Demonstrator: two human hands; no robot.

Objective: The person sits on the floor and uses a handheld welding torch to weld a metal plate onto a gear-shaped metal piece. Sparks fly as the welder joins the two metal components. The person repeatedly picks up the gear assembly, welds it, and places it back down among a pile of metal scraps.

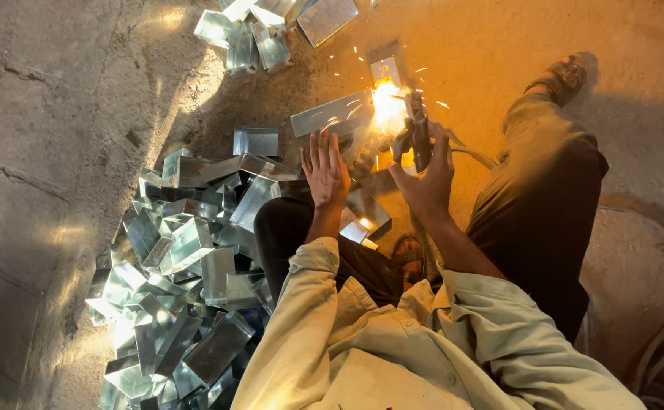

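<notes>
Right hand (425,176): closed on welding holder (418,130), long axis pointing away, arc at metal box (334,114). Left hand (326,171): open, flat, empty, just beside the box.

Weld point lost in glare (384,102), box pile (172,304) cut off at bottom edge, rod tip hidden

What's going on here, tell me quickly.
A person sits on the floor welding. The right hand grips an electrode holder whose tip throws a bright arc and sparks onto a shiny sheet-metal box. The left hand is raised open beside the work, fingers spread. A heap of similar metal boxes lies at the person's left.
</notes>
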